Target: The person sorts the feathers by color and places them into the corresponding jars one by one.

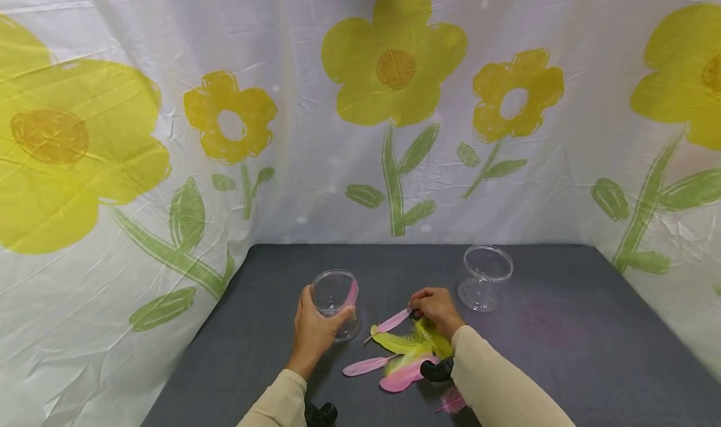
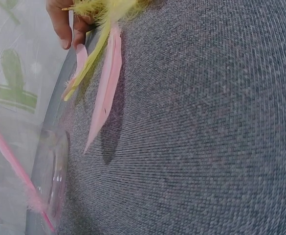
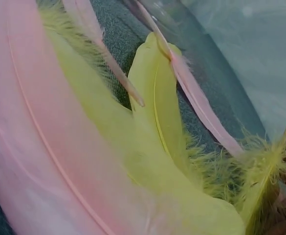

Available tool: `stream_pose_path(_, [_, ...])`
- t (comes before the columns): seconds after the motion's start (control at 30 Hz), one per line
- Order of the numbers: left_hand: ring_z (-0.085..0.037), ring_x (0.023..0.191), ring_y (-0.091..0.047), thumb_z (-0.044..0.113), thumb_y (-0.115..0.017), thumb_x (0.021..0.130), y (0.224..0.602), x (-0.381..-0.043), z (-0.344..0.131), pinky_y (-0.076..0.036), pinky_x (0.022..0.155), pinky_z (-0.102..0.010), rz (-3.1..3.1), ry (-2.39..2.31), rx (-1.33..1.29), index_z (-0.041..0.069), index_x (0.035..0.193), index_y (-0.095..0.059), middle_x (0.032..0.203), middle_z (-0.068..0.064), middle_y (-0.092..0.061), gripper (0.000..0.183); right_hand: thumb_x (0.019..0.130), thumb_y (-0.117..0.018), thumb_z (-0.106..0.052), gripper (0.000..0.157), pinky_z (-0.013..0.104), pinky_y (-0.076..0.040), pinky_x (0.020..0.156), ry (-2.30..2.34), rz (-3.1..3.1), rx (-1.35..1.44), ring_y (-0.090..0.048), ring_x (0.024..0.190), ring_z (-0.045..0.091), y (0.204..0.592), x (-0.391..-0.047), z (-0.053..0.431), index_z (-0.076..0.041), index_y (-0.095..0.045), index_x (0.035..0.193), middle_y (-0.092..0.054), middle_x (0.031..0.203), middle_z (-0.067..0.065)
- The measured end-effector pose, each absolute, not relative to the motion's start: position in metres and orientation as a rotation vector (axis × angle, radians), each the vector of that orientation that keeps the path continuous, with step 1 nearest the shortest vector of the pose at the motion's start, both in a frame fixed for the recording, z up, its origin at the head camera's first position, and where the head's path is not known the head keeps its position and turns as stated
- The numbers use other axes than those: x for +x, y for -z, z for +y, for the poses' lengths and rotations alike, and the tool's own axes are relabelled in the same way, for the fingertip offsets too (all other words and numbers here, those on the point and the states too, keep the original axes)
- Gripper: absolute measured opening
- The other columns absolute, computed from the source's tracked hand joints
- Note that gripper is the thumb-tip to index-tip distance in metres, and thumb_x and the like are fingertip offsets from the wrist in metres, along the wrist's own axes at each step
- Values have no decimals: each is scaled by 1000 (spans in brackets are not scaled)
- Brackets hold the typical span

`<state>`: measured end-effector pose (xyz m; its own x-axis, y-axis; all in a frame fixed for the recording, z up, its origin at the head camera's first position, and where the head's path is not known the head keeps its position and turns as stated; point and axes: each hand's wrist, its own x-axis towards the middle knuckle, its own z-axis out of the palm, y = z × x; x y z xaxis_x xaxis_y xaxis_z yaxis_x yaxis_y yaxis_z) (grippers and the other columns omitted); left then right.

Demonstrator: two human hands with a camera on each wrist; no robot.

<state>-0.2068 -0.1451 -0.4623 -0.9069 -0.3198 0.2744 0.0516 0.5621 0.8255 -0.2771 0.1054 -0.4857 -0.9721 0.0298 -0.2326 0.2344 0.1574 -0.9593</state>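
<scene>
My left hand point(image 1: 315, 334) grips a clear footed plastic cup point(image 1: 331, 297) around its side. Inside that cup a pink feather point(image 1: 352, 293) leans against the wall; the left wrist view shows its thin shaft point(image 2: 15, 164) through the plastic. At the far edge of a loose feather pile, my right hand point(image 1: 436, 308) pinches the end of a slim pink feather point(image 1: 394, 320). Yellow feathers point(image 1: 394, 343) lie under and beside it, partly covered by the right hand. Closer to me are another slim pink feather point(image 1: 363, 367) and a broad pink one point(image 1: 401, 377).
A second clear footed cup point(image 1: 487, 280) stands at the back right, beyond the right hand. A fluffy pink feather point(image 1: 452, 401) lies near the right forearm. The dark grey tabletop point(image 1: 248, 352) ends at a flower-printed curtain point(image 1: 304, 183).
</scene>
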Motion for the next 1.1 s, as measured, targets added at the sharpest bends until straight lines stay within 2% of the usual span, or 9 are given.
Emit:
stream_pose_path(0.27, [-43, 120, -48, 41, -88, 66, 464, -206, -145, -39, 96, -57, -2395, 1271, 205, 1, 140, -35, 136, -23, -45, 100, 79, -70, 5, 15, 29, -48, 55, 1906, 2292, 230, -57, 65, 21, 484, -273, 105, 8, -68, 94, -65, 76, 11])
stream_pose_path(0.5, [-42, 120, -48, 43, -88, 65, 464, -207, -145, -39, 96, -57, -2393, 1271, 202, 1, 140, -35, 136, -23, -45, 101, 84, -67, 3, 18, 29, -47, 57, 1989, 2237, 222, -55, 65, 21, 477, -274, 106, 10, -66, 100, -64, 80, 12])
stream_pose_path(0.87, [-42, 121, -47, 45, -87, 66, 463, -206, -146, -38, 97, -57, -2402, 1279, 206, 1, 142, -34, 137, -23, -44, 104, 86, -68, -1, 10, 29, -50, 59, 2147, 2142, 218, -56, 63, 20, 445, -276, 107, 4, -69, 96, -65, 79, 12])
stream_pose_path(1.1, [-42, 122, -46, 45, -87, 66, 463, -207, -146, -38, 97, -57, -2407, 1284, 212, 0, 143, -33, 138, -23, -43, 105, 85, -70, -2, 15, 28, -49, 59, 2227, 2098, 206, -57, 65, 21, 418, -274, 108, 3, -69, 99, -64, 79, 11])
